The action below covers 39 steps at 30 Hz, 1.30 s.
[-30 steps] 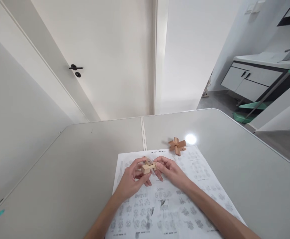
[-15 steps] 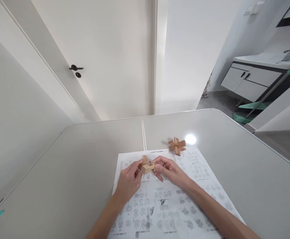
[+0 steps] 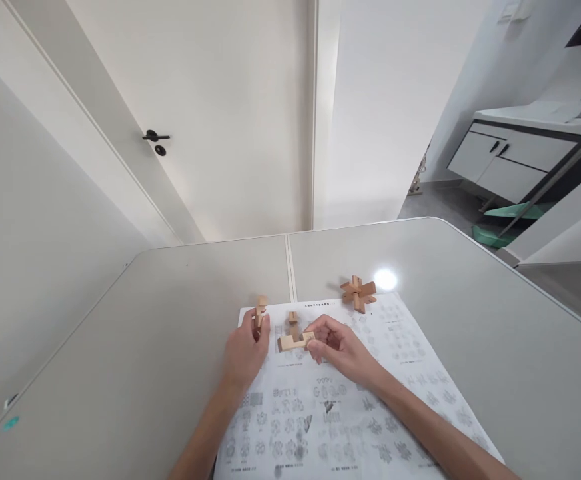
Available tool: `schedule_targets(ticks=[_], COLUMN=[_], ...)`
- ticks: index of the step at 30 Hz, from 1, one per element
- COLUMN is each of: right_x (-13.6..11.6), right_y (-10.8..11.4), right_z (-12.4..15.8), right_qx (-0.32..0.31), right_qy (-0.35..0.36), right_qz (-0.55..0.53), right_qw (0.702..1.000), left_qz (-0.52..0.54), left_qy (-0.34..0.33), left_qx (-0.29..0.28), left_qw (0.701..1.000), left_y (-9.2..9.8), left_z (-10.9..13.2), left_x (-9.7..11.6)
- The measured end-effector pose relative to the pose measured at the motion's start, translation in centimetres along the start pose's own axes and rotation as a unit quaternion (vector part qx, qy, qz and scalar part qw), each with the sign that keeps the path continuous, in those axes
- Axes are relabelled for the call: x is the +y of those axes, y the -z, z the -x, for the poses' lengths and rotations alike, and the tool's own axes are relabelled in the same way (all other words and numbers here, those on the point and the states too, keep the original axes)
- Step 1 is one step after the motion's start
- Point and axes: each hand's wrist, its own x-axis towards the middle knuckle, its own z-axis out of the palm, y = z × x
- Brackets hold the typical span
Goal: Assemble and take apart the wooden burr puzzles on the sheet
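Between the thumb and fingers of my left hand (image 3: pixel 245 352) is a small notched wooden puzzle piece (image 3: pixel 260 305), held upright near the sheet's upper left corner. My right hand (image 3: pixel 338 345) pinches the right end of a second notched wooden puzzle piece (image 3: pixel 290 343), which points left over the paper. Just behind that one, another wooden piece (image 3: pixel 292 316) shows on the sheet, partly hidden. An assembled star-shaped wooden burr puzzle (image 3: pixel 358 294) rests at the sheet's top edge, beyond my right hand.
A large printed instruction sheet (image 3: pixel 330 433) with rows of small diagrams lies under my hands. The grey table (image 3: pixel 135 373) has a seam (image 3: pixel 289 267) down its middle. Behind it stands a closed door (image 3: pixel 230 120); a sink cabinet (image 3: pixel 510 153) is at the right.
My hands were together at one cluster of wooden pieces. My left hand has moved left with one piece, and my right hand keeps another, leaving the two apart.
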Motion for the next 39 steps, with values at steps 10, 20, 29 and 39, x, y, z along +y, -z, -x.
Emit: schedule_targets(ticks=[10, 20, 29, 39], right_x=[0.4, 0.3, 0.7, 0.5], right_y=[0.9, 1.2, 1.2, 1.5], right_z=[-0.6, -0.8, -1.0, -0.9], right_qx=[0.093, 0.134, 0.129, 0.121], right_qy=[-0.004, -0.003, -0.007, 0.005], right_qz=[-0.013, -0.039, -0.03, -0.075], right_qw=[0.996, 0.99, 0.991, 0.99], left_qz=[-0.217, -0.133, -0.122, 0.293], left_qy=[-0.037, -0.219, -0.252, -0.109], left_qx=[-0.012, 0.103, 0.081, -0.129], left_qw=[0.975, 0.961, 0.957, 0.941], left_y=[-0.5, -1.0, -1.7, -0.5], left_z=[0.4, 0.9, 1.6, 1.8], left_x=[-0.2, 0.1, 0.9, 2.1])
